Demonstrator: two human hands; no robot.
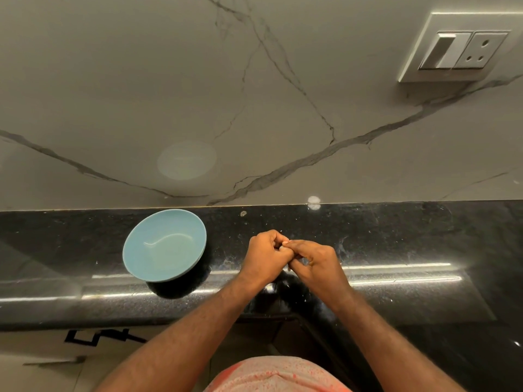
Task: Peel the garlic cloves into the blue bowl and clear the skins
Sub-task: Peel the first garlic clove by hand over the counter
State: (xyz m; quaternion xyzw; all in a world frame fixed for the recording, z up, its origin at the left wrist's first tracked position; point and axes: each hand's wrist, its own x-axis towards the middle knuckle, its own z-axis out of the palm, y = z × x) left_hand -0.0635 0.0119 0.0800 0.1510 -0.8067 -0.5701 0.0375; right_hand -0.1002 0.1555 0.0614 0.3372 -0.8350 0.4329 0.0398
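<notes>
Both hands meet above the black countertop (pixel 396 239), just right of the blue bowl (pixel 147 261) and apart from it. The left hand (pixel 264 257) and right hand (pixel 317 263) have their fingers curled tightly inward, fingertips touching. The garlic clove (pixel 285 243) sits pinched between the two sets of fingertips at the far edge of the hands; only a small pale sliver shows, the rest being hidden by fingers. The bowl stands upright near the marble wall (pixel 141 94), nothing visible inside it, and small pale flecks lie on the countertop around the hands.
</notes>
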